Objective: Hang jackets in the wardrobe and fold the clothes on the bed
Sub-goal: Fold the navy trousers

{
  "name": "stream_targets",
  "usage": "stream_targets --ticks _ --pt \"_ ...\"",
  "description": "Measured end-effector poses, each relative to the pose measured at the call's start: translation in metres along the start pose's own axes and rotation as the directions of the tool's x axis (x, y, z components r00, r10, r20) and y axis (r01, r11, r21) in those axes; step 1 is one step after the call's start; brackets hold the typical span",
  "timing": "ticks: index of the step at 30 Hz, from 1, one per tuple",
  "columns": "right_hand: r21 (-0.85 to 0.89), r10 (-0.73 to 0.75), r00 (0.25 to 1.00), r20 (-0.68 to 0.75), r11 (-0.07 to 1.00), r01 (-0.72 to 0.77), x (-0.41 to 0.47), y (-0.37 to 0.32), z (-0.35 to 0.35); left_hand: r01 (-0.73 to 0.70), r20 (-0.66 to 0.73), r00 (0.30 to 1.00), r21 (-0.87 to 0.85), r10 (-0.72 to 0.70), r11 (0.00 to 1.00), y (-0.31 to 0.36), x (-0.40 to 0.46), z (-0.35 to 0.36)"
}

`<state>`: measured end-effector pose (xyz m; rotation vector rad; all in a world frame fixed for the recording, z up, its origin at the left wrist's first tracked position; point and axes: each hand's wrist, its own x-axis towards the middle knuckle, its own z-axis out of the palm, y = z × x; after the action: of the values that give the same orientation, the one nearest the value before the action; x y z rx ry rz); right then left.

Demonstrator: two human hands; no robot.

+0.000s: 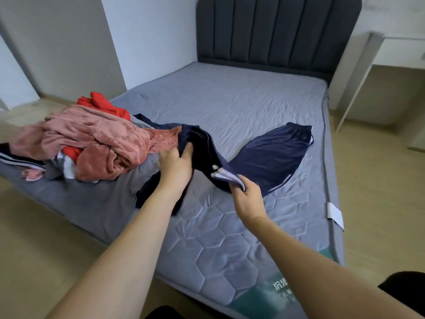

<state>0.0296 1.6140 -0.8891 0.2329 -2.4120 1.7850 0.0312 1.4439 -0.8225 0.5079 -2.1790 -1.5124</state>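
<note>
A navy garment with white stripes lies stretched across the grey mattress, one end reaching toward the right edge. My left hand grips a bunched dark fold of it near the clothes pile. My right hand pinches its white-trimmed edge, lifted a little off the mattress. A heap of clothes sits at the bed's left side: a pink fleece piece on top, a red garment behind it, and grey and navy striped pieces underneath.
The dark padded headboard stands at the far end. A white desk is at the right by the wall. Wooden floor surrounds the bed. A white tag hangs on the mattress's right edge.
</note>
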Motion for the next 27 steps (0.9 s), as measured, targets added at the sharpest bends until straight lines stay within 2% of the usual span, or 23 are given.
stream_targets --ticks 1,2,4,6,7,8,9,10,11,13,15,17,20,24,27 --pt "0.119 0.175 0.974 0.141 0.974 -0.192 -0.004 -0.012 0.000 -0.043 -0.023 0.999 0.004 0.043 0.999 -0.004 -0.004 -0.008" --pt "0.201 0.298 0.908 0.295 0.910 -0.363 -0.009 -0.024 0.003 -0.064 -0.042 0.997 -0.023 0.063 0.998 -0.007 -0.008 -0.017" --pt "0.270 0.391 0.735 0.554 0.751 -0.602 -0.017 -0.050 0.014 -0.126 -0.136 0.984 -0.060 0.117 0.990 -0.011 -0.005 -0.038" --pt "0.261 0.332 0.566 0.755 0.639 -0.723 -0.024 -0.078 0.023 -0.189 -0.257 0.951 -0.054 0.169 0.980 -0.004 0.007 -0.059" --pt "0.227 0.275 0.492 0.826 0.636 -0.737 -0.024 -0.088 0.026 -0.203 -0.281 0.942 -0.047 0.182 0.978 0.003 0.014 -0.065" --pt "0.204 0.221 0.437 0.872 0.646 -0.736 -0.023 -0.094 0.026 -0.198 -0.277 0.944 -0.038 0.180 0.980 0.010 0.021 -0.068" --pt "0.191 0.202 0.419 0.885 0.664 -0.723 -0.020 -0.097 0.025 -0.190 -0.249 0.952 -0.026 0.178 0.981 0.019 0.027 -0.068" --pt "0.196 0.211 0.438 0.874 0.672 -0.714 -0.015 -0.098 0.023 -0.174 -0.203 0.964 -0.005 0.170 0.985 0.025 0.033 -0.064" --pt "0.224 0.256 0.515 0.818 0.683 -0.696 -0.009 -0.094 0.019 -0.171 -0.144 0.975 0.022 0.172 0.985 0.028 0.039 -0.054" --pt "0.349 0.370 0.717 0.590 0.684 -0.641 0.006 -0.079 0.009 -0.112 0.003 0.994 0.092 0.113 0.989 0.028 0.048 -0.027" --pt "0.488 0.424 0.841 0.335 0.686 -0.540 0.024 -0.056 -0.008 -0.063 0.137 0.990 0.222 0.032 0.973 0.017 0.052 0.009" --pt "0.490 0.466 0.872 0.150 0.731 -0.475 0.043 -0.034 -0.029 -0.125 0.273 0.961 0.314 0.036 0.941 0.003 0.057 0.052" --pt "0.377 0.495 0.868 -0.033 0.811 -0.448 0.082 0.001 -0.061 -0.151 0.347 0.938 0.388 0.008 0.909 -0.002 0.074 0.116" --pt "0.330 0.485 0.858 -0.167 0.848 -0.415 0.161 0.059 -0.100 -0.251 0.401 0.913 0.424 0.068 0.870 0.007 0.110 0.212" --pt "0.199 0.472 0.839 -0.272 0.880 -0.430 0.221 0.119 -0.123 -0.309 0.414 0.902 0.429 0.119 0.849 -0.008 0.140 0.292"
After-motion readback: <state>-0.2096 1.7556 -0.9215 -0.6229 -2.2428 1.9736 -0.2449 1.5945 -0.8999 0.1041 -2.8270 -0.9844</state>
